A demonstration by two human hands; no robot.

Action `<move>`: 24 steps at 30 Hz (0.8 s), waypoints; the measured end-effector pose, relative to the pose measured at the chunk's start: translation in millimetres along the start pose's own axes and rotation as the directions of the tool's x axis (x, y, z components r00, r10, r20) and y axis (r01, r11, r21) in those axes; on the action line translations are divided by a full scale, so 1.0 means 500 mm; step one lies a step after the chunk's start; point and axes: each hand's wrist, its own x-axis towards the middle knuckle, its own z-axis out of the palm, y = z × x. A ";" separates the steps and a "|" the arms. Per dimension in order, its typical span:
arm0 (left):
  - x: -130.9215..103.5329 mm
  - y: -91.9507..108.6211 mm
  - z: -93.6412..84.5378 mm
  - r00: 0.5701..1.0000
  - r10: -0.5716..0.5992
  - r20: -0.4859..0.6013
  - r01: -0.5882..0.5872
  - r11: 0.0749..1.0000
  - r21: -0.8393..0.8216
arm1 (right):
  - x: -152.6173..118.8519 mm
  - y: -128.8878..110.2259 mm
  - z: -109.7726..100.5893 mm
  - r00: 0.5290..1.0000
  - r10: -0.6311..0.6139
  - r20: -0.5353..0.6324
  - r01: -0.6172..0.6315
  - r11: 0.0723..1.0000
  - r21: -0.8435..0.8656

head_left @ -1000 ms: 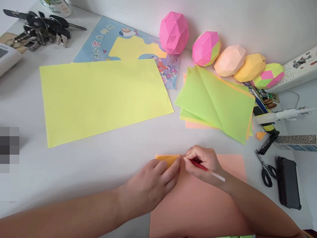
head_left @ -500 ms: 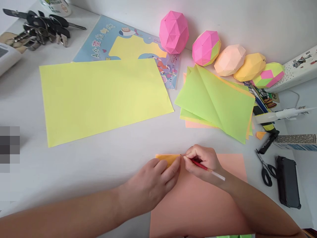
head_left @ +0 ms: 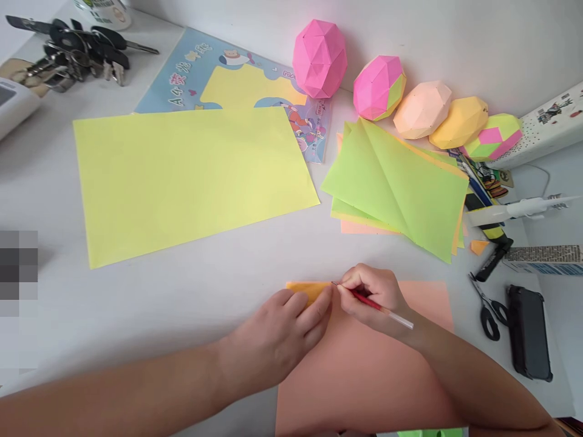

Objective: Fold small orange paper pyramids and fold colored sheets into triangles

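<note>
My left hand (head_left: 291, 328) presses an orange paper piece (head_left: 306, 290) down along the top edge of a salmon sheet of paper (head_left: 364, 376). Its fingers are bent and close together, covering part of the piece. A slim red pen (head_left: 371, 301) with a clear rear end is pinched in my right hand (head_left: 371, 291). The pen's dark tip meets the right end of the orange piece, near my left fingertips. My right forearm covers part of the salmon sheet.
A large yellow sheet (head_left: 195, 188) lies at left, over a blue paper packet (head_left: 168, 79). Green sheets (head_left: 401, 188) are stacked at right, below several faceted paper eggs (head_left: 319, 59). Scissors (head_left: 489, 309), a black phone (head_left: 529, 332), a marker (head_left: 495, 260) and keys (head_left: 73, 48) lie around.
</note>
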 end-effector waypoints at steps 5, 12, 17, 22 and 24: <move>0.002 0.000 -0.003 1.000 -0.002 -0.003 0.002 1.000 -0.009 | 0.000 -0.001 -0.001 1.000 -0.006 0.004 0.006 1.000 0.006; 0.002 -0.001 -0.004 1.000 0.001 -0.005 -0.001 1.000 -0.012 | 0.000 0.000 -0.001 1.000 -0.007 0.002 0.007 1.000 0.011; 0.005 -0.002 -0.007 1.000 -0.007 -0.017 0.007 1.000 -0.004 | 0.000 -0.001 -0.003 1.000 -0.016 0.001 0.016 1.000 -0.004; 0.002 0.000 -0.004 1.000 0.003 -0.003 -0.003 1.000 0.002 | 0.002 -0.004 -0.001 1.000 -0.019 -0.003 0.019 1.000 0.002; 0.001 0.000 -0.002 1.000 -0.002 -0.005 0.002 1.000 0.002 | 0.002 -0.003 -0.001 1.000 -0.014 -0.005 0.014 1.000 -0.001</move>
